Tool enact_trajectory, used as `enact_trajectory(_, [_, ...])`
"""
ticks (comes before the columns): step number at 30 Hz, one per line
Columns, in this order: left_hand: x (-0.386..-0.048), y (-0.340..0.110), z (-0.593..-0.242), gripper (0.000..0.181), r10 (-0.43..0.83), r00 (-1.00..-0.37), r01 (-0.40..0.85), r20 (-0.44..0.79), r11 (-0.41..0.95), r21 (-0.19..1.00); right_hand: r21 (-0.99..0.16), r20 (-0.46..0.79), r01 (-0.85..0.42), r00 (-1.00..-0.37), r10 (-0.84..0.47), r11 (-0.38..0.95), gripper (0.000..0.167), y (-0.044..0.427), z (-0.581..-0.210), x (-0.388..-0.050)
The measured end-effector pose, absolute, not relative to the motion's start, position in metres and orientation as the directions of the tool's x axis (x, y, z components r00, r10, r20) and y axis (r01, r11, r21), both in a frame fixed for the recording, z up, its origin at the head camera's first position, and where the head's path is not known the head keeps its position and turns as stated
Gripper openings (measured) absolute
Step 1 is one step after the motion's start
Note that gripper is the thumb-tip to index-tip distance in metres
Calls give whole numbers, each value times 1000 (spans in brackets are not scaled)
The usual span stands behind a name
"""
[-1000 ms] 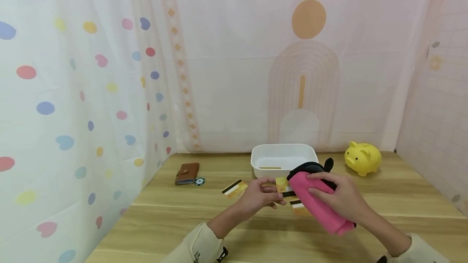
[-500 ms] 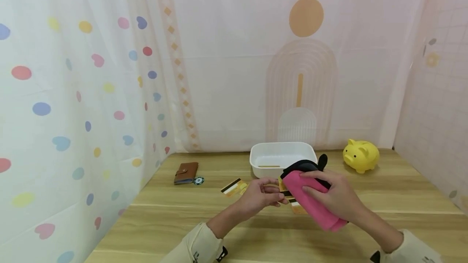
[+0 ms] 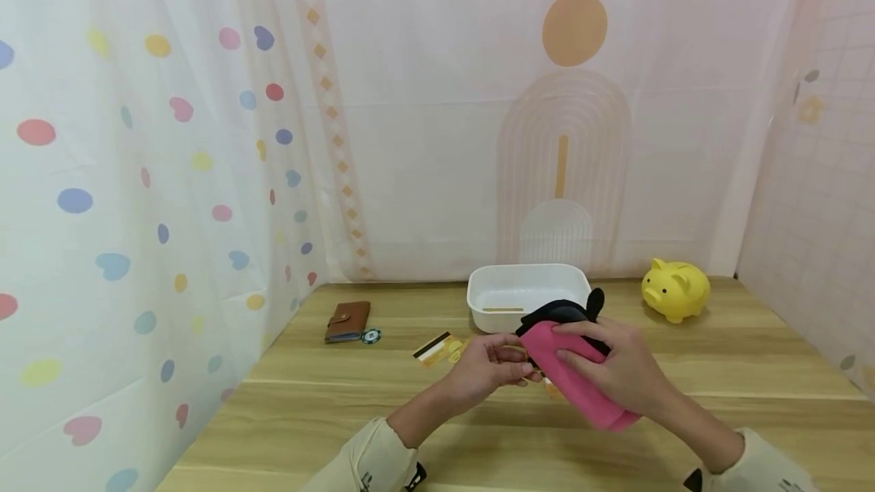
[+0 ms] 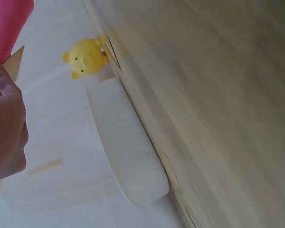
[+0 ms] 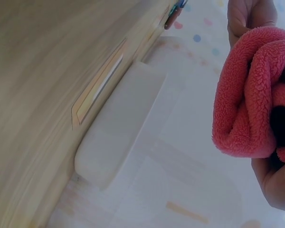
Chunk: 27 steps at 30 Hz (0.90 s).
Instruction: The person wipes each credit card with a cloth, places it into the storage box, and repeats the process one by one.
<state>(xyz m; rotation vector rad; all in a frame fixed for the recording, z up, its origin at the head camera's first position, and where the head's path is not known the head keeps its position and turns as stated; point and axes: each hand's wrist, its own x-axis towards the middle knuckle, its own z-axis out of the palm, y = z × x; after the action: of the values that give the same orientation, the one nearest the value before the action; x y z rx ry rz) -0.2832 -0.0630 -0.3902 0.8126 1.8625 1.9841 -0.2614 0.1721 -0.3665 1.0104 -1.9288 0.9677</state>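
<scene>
So the pink pouch is slanting in the right hand, its long axis running from a black-trimmed end, up near the left fingertips, down to a plain pink end nearer the person. The right thumb and fingers are gripping it, spread only as wide as its bulk. The left hand is pinching a yellowish card, almost closed, right beside the pouch; can't tell the card's long axis. A white tub is sitting beyond both hands.
</scene>
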Motion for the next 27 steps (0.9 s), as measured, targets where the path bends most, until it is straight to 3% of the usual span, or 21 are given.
enact_trajectory(5, [-282,-63,-388,31,563,-795,208,227,-99,973,-263,856,-876,-405,-321,404,41,169,-369,-262])
enact_trajectory(13, [-277,-59,-386,27,472,-855,219,213,-44,975,-227,841,-822,-436,-320,522,37,168,-370,-264])
enact_trajectory(27, [-274,-54,-392,33,376,-899,224,226,-50,973,-212,845,-785,-446,-294,582,35,171,-372,-267])
